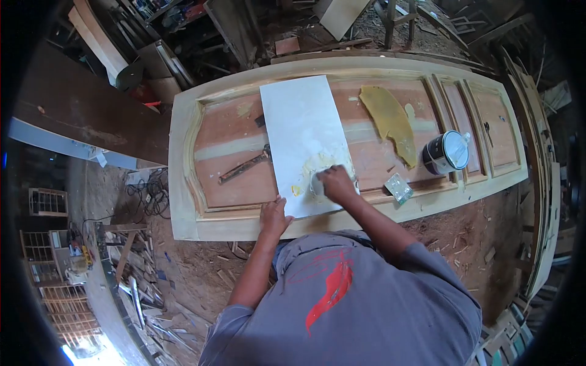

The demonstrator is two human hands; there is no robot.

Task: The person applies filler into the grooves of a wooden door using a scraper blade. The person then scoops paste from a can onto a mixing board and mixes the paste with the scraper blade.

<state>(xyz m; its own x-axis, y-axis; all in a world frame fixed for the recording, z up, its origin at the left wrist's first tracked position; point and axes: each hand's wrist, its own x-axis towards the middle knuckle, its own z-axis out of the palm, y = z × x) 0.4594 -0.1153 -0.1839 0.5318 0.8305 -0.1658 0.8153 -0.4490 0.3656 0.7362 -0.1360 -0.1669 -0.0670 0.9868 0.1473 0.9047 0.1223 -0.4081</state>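
The left hand rests at the near left corner of the white sheet, seemingly to steady it, its grip impossible to tell; the right hand closes on a pale flat tool over yellowish paste. The sheet lies across the door, apparently for firm backing.

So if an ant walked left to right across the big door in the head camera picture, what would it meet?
Long-handled tool → white sheet → yellowish flat piece → can → small dark thing that's too tiny to make out.
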